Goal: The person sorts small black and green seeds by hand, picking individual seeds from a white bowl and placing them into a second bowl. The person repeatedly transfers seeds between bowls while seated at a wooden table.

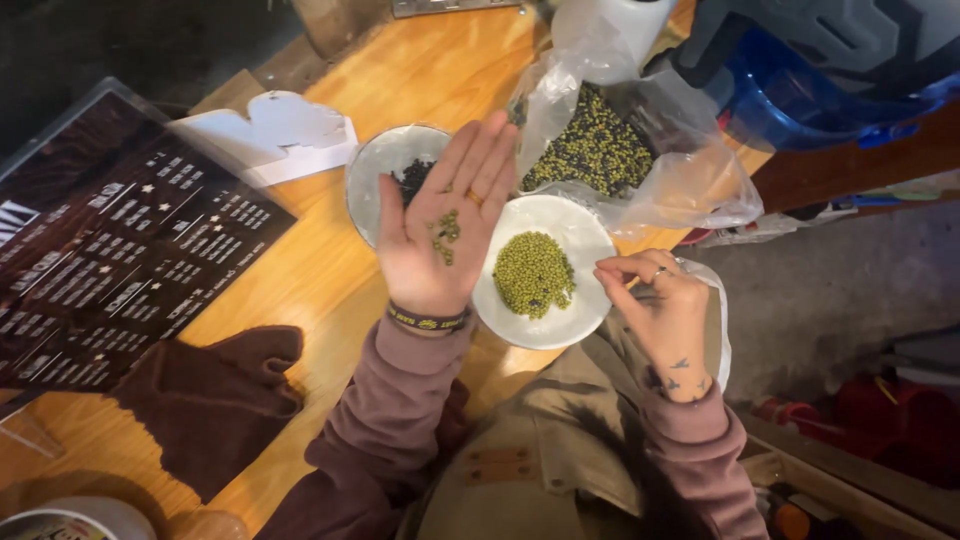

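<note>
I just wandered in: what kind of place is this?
Probably a café or home table used for sorting beans: a wooden table, a dark laminated menu-like sheet, and a white plate of green beans.

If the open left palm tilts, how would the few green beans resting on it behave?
The green beans look small, round and smooth, so they would probably roll off the left hand quickly. They lie loose, not gripped, and likely scatter separately. Each seems very light, so some may bounce off the white plate below.

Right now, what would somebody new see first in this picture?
First, the left hand held flat and open in the middle, with a few green beans on its palm. Right beside it, a white plate holds a heap of the same beans, and the right hand pinches its fingertips together at the plate's edge.
</note>
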